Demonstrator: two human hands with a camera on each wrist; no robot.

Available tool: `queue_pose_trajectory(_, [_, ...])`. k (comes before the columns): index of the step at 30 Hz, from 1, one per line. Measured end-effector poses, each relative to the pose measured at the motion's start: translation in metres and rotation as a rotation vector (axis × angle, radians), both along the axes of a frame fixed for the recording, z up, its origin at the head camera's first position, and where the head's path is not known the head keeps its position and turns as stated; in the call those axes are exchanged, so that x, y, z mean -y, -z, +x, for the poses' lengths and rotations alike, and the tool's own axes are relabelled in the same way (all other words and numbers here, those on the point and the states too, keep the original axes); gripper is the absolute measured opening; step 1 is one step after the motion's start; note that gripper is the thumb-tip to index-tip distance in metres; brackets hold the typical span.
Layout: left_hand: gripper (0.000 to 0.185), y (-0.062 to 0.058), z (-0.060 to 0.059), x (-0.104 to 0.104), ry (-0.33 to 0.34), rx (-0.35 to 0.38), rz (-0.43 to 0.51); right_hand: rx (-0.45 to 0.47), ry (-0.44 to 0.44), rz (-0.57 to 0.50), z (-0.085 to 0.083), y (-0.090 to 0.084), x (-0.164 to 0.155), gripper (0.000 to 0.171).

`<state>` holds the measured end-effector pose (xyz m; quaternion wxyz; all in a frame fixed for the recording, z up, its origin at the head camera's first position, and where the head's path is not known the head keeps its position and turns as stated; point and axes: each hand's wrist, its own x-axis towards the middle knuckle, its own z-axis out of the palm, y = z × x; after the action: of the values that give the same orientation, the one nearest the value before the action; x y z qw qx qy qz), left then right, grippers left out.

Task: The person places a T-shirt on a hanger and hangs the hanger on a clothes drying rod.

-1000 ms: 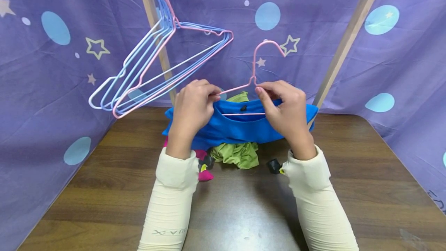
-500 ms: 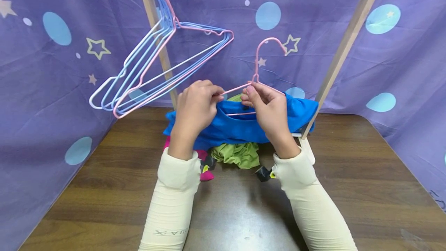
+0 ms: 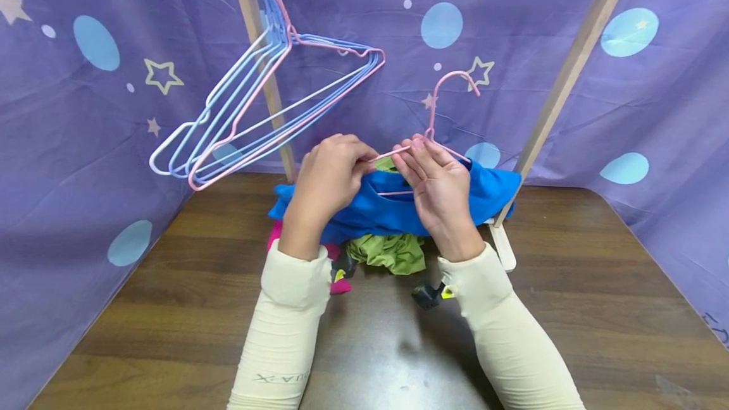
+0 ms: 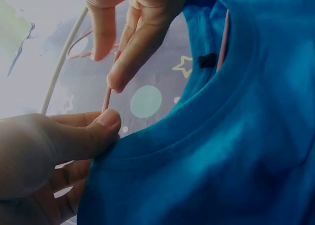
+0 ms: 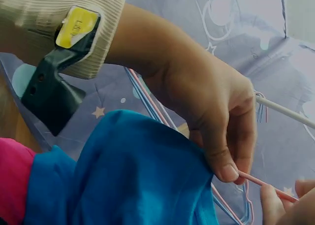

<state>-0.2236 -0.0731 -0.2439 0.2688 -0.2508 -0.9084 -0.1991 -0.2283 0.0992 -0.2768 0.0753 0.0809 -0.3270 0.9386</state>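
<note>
So the blue shirt [image 3: 393, 207] is held up just above the brown table [image 3: 569, 309], in front of the wooden rack [image 3: 569, 62], with a pink hanger [image 3: 433, 138] partly fed into its neck opening. The hanger's long axis runs left to right across the body, slightly tilted, and its hook is pointed up and curled off toward the right. The shirt is spread the same way, wide side to side, collar up.

The left shoulder of the hanger is pinched together with the collar edge by the left hand [image 3: 330, 179]; in the left wrist view the thumb is seen pressed on the blue fabric right where the pink wire comes out. The wire near the neck of the hanger is pinched by the right hand [image 3: 438, 185], fingers curled round it, just beside the left hand, so both hands are closed up near the middle. Both are touching the thing, but the uncovered left arm of the hanger is sat between them, nearer the left hand.

Under the shirt a green garment [image 3: 390, 252] and a pink garment [image 3: 336, 271] are lying bunched on the table. A bunch of empty hangers [image 3: 256, 119], blue, white and pink, is hung off the top rail on the left, well apart from the hands. A purple star-print cloth [image 3: 85, 144] is draped all round behind.
</note>
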Motion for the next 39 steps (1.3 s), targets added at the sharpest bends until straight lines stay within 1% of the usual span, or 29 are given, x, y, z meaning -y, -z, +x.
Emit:
queue_pose_trajectory(3, [0.014,-0.002,0.001,0.001,0.046,0.025,-0.002,0.004,0.063,0.009,0.001,0.001,0.003,0.01])
queue_pose_trajectory(5, [0.016,-0.004,0.002,0.004,0.072,0.039,0.016,-0.001,0.091,0.019,0.001,0.003,0.004,0.011])
queue_pose_trajectory(7, [0.018,-0.006,0.004,0.009,0.088,0.035,0.047,-0.008,0.103,0.03,0.001,0.004,0.006,0.012])
queue_pose_trajectory(9, [0.018,-0.009,0.006,0.015,0.079,0.007,0.088,-0.013,0.104,0.039,0.0,0.005,0.007,0.011])
queue_pose_trajectory(11, [0.016,-0.011,0.008,0.023,0.045,-0.043,0.133,-0.016,0.105,0.053,0.0,0.006,0.009,0.01])
queue_pose_trajectory(13, [0.016,-0.013,0.01,0.031,-0.002,-0.116,0.18,-0.023,0.104,0.072,0.0,0.008,0.011,0.009])
queue_pose_trajectory(16, [0.016,-0.016,0.014,0.042,-0.078,-0.245,0.258,-0.038,0.108,0.106,0.0,0.009,0.013,0.009])
queue_pose_trajectory(20, [0.02,-0.02,0.019,0.054,-0.16,-0.413,0.351,-0.07,0.105,0.17,0.0,0.012,0.016,0.009])
queue_pose_trajectory(22, [0.02,-0.022,0.021,0.058,-0.198,-0.473,0.399,-0.091,0.101,0.204,0.0,0.013,0.017,0.013])
queue_pose_trajectory(25, [0.019,-0.023,0.023,0.062,-0.249,-0.524,0.467,-0.119,0.101,0.264,-0.001,0.013,0.017,0.021])
queue_pose_trajectory(27, [0.017,-0.023,0.024,0.064,-0.285,-0.529,0.499,-0.132,0.112,0.3,-0.002,0.01,0.017,0.019])
queue_pose_trajectory(28, [0.016,-0.023,0.024,0.065,-0.303,-0.524,0.512,-0.136,0.12,0.318,-0.002,0.008,0.017,0.016])
queue_pose_trajectory(31, [0.017,-0.023,0.025,0.069,-0.362,-0.501,0.51,-0.144,0.147,0.369,-0.004,0.0,0.016,0.007])
queue_pose_trajectory(34, [0.02,-0.021,0.024,0.073,-0.397,-0.479,0.497,-0.155,0.17,0.426,-0.007,-0.012,0.013,0.007])
queue_pose_trajectory(37, [0.022,-0.022,0.023,0.074,-0.43,-0.44,0.503,-0.161,0.196,0.475,-0.01,-0.026,0.009,0.008])
queue_pose_trajectory(39, [0.022,-0.022,0.023,0.074,-0.455,-0.406,0.51,-0.163,0.214,0.487,-0.013,-0.036,0.005,0.007])
